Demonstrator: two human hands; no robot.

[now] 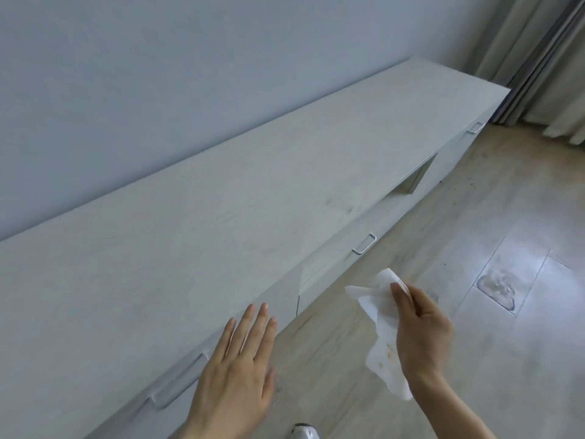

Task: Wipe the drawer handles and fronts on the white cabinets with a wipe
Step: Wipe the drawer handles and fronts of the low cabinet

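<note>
The right hand (422, 337) pinches one white wipe (381, 327) between thumb and fingers, holding it in the air over the floor, in front of the cabinet and clear of it. The wipe hangs crumpled, with faint brownish marks on its lower part. The left hand (235, 372) is empty, fingers straight and slightly spread, palm down, over the front edge of the white cabinet (221, 223); whether it touches the surface cannot be told.

Three drawer handles show along the cabinet front: one (177, 388) just left of the left hand, a second (364, 244) beyond the wipe, a third (474, 126) near the far end. Between the second and third is one open compartment (411, 182). The pale wood floor (474, 312) carries one dark stain (497, 288). Curtains (544, 58) hang at the far right.
</note>
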